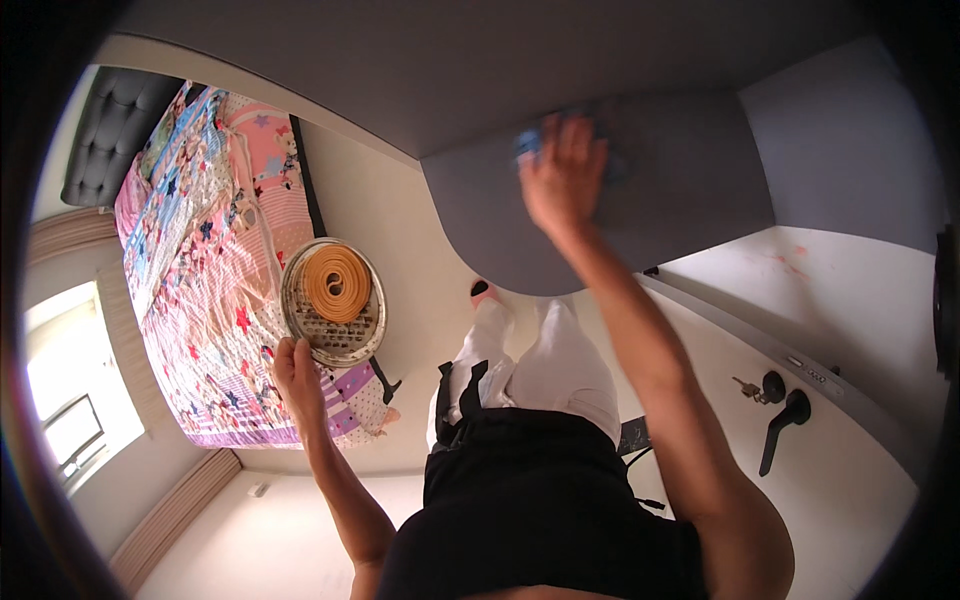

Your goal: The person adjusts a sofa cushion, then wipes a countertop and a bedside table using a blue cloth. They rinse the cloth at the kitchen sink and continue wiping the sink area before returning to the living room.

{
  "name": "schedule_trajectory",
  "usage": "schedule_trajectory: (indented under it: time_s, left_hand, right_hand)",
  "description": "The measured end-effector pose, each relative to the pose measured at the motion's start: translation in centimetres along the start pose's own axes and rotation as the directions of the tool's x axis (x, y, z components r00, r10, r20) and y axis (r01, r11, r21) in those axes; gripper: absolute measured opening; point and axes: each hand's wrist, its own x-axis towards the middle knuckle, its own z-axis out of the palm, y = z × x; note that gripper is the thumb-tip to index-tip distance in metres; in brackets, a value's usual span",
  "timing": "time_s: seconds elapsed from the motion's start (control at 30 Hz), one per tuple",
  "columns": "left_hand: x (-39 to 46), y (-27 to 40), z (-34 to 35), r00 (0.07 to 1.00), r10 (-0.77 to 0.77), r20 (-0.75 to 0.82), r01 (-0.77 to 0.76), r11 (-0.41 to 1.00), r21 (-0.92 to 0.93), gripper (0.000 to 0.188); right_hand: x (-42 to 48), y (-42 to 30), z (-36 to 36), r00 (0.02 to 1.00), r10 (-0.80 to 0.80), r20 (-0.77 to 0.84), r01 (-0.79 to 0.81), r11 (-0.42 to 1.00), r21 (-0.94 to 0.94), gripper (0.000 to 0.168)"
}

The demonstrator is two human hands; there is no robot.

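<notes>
My left hand (pixel 295 375) grips the rim of a round metal tin (pixel 379 300), held out at the left above the floor near the bed. Inside the tin lies an orange-brown mosquito coil (pixel 337 283) on a perforated, slotted base. My right hand (pixel 566 169) is stretched forward, pressed over a blue cloth (pixel 528 142) on a grey shelf (pixel 495 232) with a rounded corner. The hand and cloth are blurred, and the fingers hide much of the cloth.
A bed with a colourful patterned cover (pixel 202 300) stands at the left. At the right, a white door (pixel 832 465) has a black lever handle (pixel 784 431) and keys (pixel 748 388) in its lock. Grey panels (pixel 840 142) border the shelf. A bright window (pixel 82 390) is at far left.
</notes>
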Motion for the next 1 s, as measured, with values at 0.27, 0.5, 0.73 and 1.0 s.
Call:
schedule_trajectory:
  time_s: [0.27,0.5,0.73,1.0]
  left_hand:
    - [1.6,0.1,-1.7,0.993,0.112,0.041,-0.109,0.992,-0.069,0.029]
    - [2.0,0.2,-1.1,0.99,0.129,0.06,-0.124,0.988,-0.088,0.029]
    - [2.0,0.0,-1.3,0.99,0.112,0.091,-0.106,0.992,-0.064,0.028]
    - [1.4,0.1,-0.2,0.99,0.085,0.116,-0.081,0.996,-0.041,0.029]
  right_hand:
    - [-7.6,-6.6,-1.2,0.827,-0.558,0.064,0.496,0.779,0.384,0.057]
    - [-12.1,1.8,-4.8,0.91,-0.386,0.153,0.331,0.897,0.294,0.062]
    - [-6.4,21.4,-4.1,0.964,0.22,-0.147,-0.24,0.961,-0.137,0.045]
    - [-6.0,-0.4,-4.5,0.973,-0.214,0.089,0.202,0.971,0.132,0.054]
